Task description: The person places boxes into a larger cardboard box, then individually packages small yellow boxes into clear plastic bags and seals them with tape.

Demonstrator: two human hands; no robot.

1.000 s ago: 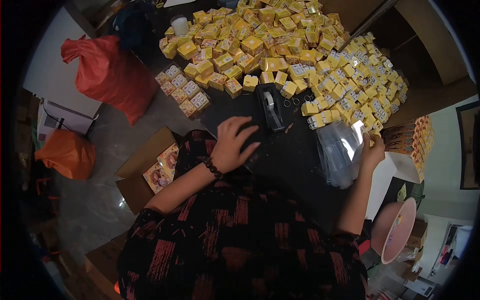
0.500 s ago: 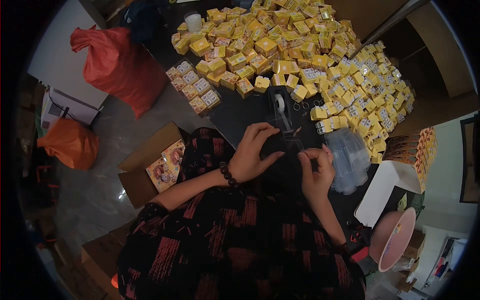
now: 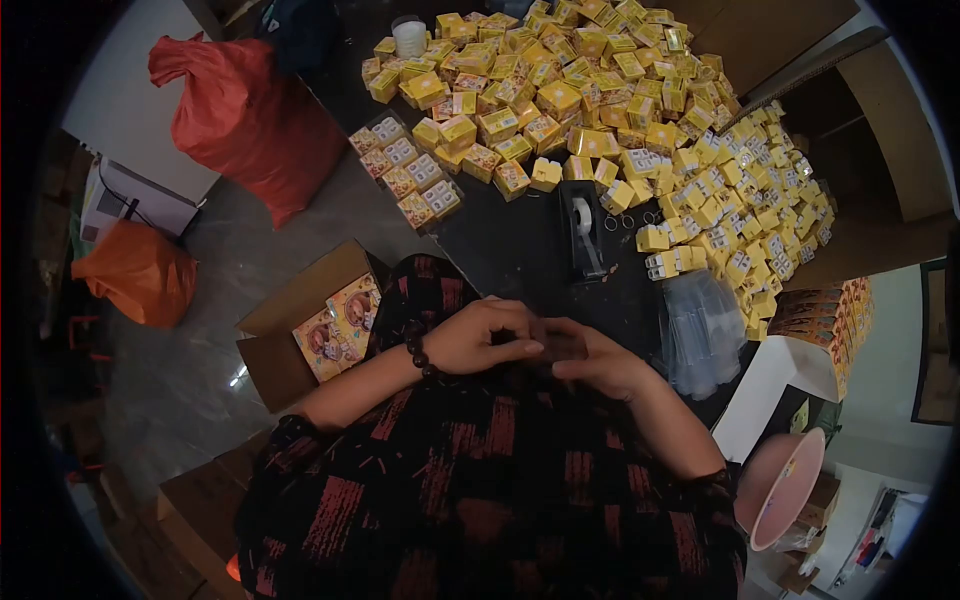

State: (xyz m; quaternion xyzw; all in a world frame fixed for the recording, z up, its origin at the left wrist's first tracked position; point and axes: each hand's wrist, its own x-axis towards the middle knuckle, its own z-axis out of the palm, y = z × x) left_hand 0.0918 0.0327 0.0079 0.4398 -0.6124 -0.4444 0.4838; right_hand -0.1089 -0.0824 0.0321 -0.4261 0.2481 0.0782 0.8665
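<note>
Passage is allowed left of the tape dispenser (image 3: pixel 583 240) — blocked behind it by yellow boxes (image 3: pixel 640 115), to its right by plastic sleeves (image 3: pixel 700 335).

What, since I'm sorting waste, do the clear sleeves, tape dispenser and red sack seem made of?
Clear sleeves: probably thin, glossy plastic film, being see-through with pale glints.
Tape dispenser: likely hard plastic, black and smooth-looking, with crisp edges.
Red sack: perhaps woven plastic, slightly shiny and creased; no weave is distinct.
</note>
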